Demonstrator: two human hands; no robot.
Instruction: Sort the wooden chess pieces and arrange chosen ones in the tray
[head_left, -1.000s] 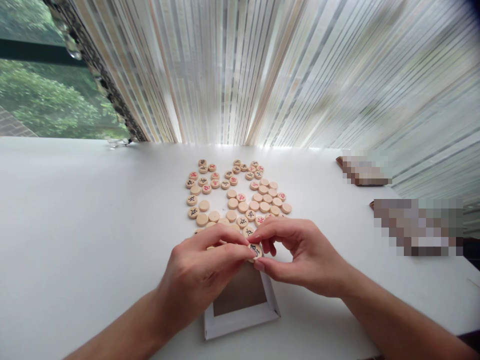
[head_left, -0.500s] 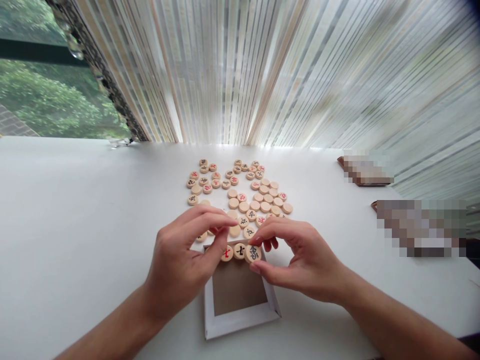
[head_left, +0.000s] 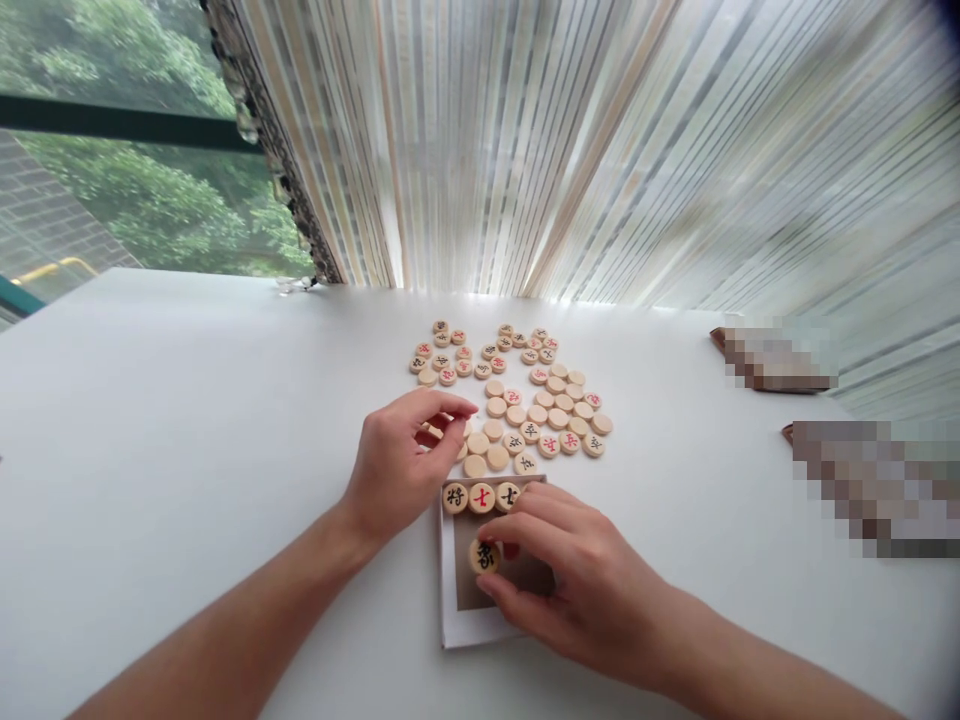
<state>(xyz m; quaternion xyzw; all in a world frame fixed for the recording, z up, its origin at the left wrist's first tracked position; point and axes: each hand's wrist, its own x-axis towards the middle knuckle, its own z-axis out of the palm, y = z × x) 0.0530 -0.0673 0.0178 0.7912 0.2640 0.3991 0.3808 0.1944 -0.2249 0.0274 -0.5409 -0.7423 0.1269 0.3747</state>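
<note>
My right hand pinches a round wooden Chinese chess piece with a black character between thumb and fingers, over the brown floor of a shallow white-rimmed box. Along the box's far wall is a row of pieces: one marked in black, one in red and another in black. The right end of that row is hidden behind my right hand. Beyond the box's left corner, my left hand has thumb and index drawn close together among loose pieces; what they hold, if anything, is hidden.
Many loose pieces lie spread on the white table beyond the box, some face up, others blank side up. Two brown-edged, pixelated objects are at the right. A striped string curtain and a window stand behind.
My right hand has moved nearer, from the row's right end to over the box floor, with a like-marked piece. My left hand has drawn off the row toward the loose pieces. The view has shifted left.
</note>
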